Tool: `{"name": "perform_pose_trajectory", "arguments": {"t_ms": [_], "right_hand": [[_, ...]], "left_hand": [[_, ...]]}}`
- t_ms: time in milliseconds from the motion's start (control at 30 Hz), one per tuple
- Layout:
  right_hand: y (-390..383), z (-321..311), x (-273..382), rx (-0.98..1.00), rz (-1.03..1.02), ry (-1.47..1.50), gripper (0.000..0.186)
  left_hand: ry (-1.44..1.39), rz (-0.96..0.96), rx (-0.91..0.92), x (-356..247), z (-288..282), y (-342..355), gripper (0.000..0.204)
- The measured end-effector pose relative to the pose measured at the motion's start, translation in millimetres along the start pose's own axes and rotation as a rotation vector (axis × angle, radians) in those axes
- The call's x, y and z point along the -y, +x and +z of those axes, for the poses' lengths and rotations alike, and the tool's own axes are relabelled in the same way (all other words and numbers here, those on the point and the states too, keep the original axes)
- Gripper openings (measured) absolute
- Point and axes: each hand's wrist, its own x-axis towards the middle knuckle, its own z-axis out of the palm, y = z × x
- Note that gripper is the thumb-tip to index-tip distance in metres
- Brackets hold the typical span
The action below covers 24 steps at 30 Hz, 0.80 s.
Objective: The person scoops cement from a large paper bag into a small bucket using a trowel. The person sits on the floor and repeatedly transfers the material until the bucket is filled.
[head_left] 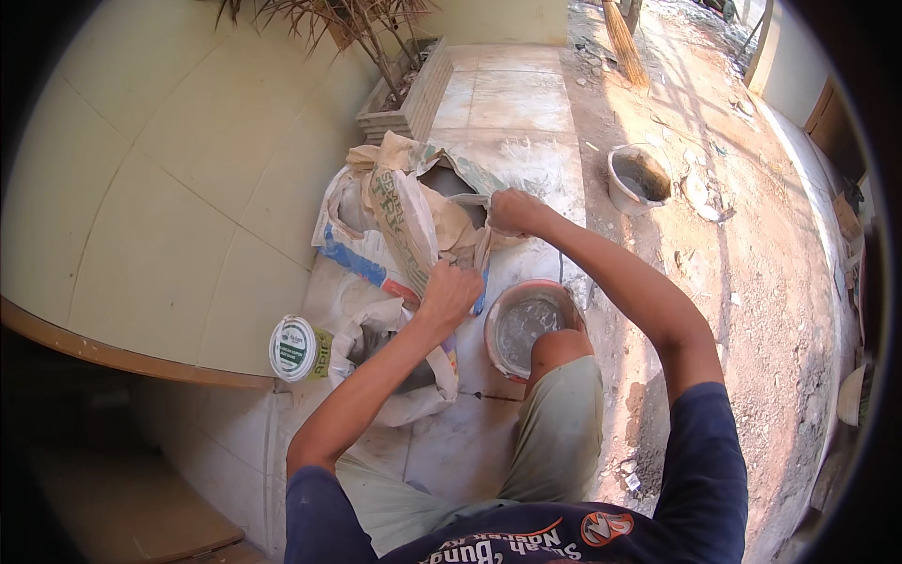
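A torn paper sack [395, 211] with green print stands in front of me, its top open and grey powder showing inside. My left hand [453, 289] is closed on the sack's near edge. Farther off and to the right, my right hand [515, 212] grips the rim of the same opening in a fist. Between my hands the paper is drawn into folds. Just right of my left hand is a reddish bucket [491, 331], coated grey inside and partly covered by my knee. A second open sack [427, 399], also with grey powder, lies below my left forearm.
A white-lidded tub [294, 348] stands by the tiled wall at left. Behind the sack sits a long planter [413, 113] with a spiky plant. To the right, on bare dirt, are a pale bucket [625, 197] and, farther back, a straw broom [623, 47].
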Motion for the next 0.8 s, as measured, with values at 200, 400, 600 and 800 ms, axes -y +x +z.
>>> {"name": "perform_pose_trajectory", "arguments": {"t_ms": [200, 400, 600, 800], "right_hand": [[51.9, 8.8, -36.2, 0.323, 0.078, 0.096, 0.032], [56.6, -4.5, -46.5, 0.125, 0.246, 0.239, 0.033], [75.4, -20.3, -14.4, 0.265, -0.006, -0.199, 0.034], [102.8, 7.4, -79.2, -0.046, 0.338, -0.167, 0.03]], "left_hand": [[-0.028, -0.225, 0.141, -49.8, -18.2, 18.4, 0.017], [-0.079, -0.183, 0.195, -11.9, -51.1, 33.9, 0.029], [0.018, -0.239, 0.187, 73.1, -58.6, 113.7, 0.052], [-0.273, -0.309, 0.993, 82.6, 56.7, 95.1, 0.075]]}}
